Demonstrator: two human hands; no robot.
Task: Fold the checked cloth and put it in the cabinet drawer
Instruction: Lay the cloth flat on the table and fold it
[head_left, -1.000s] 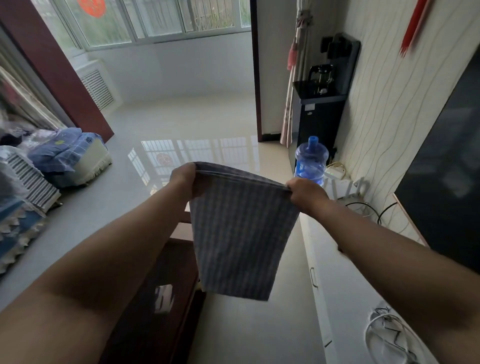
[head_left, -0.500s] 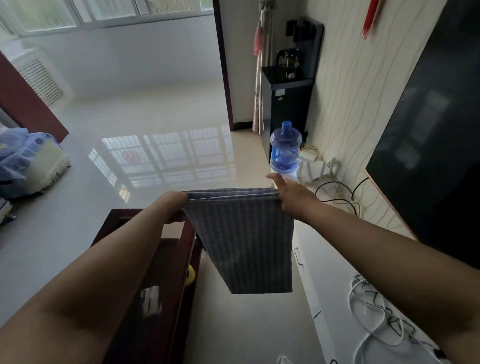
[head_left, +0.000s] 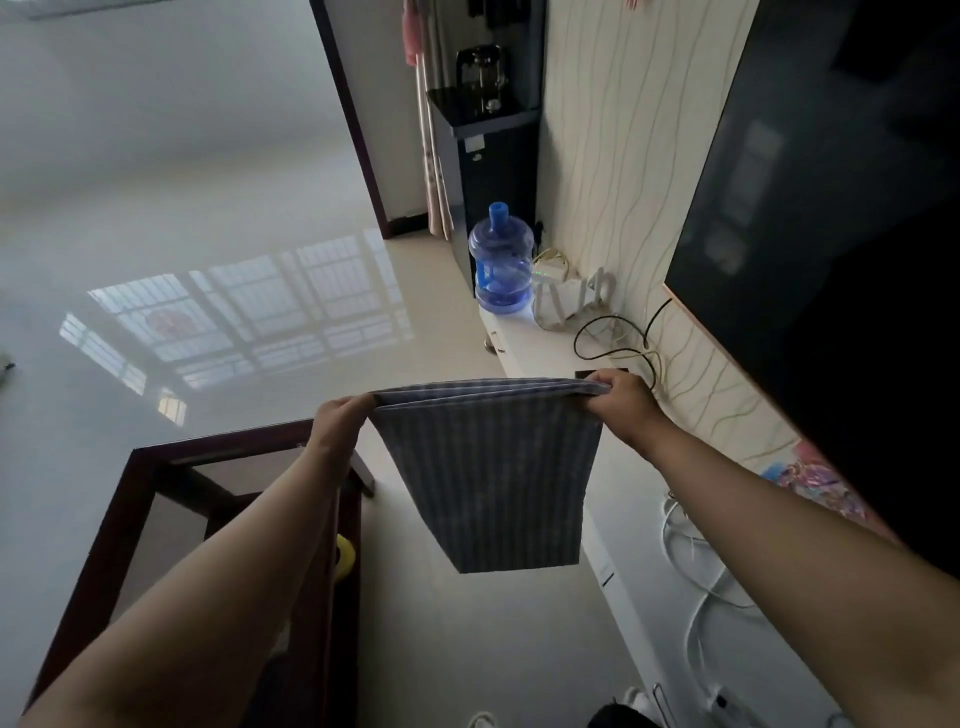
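- Grey checked cloth, already folded in layers, is held hanging above the floor beside the white cabinet.
- Top corners are pinched by left hand and right hand.
- Judged light, limp; corners are best gripped.

A glossy pale floor fills the frame from nine o'clock to the centre, mirroring a barred window. At seven o'clock a dark red-brown wooden table stands on it, with a small yellow object at its right edge. Along the wall, from two o'clock down to five o'clock, runs a low white cabinet. On its far end, near one o'clock, stands a blue water jug, just beside a white device. Black cables lie beyond it, and white cables lie on its near end.
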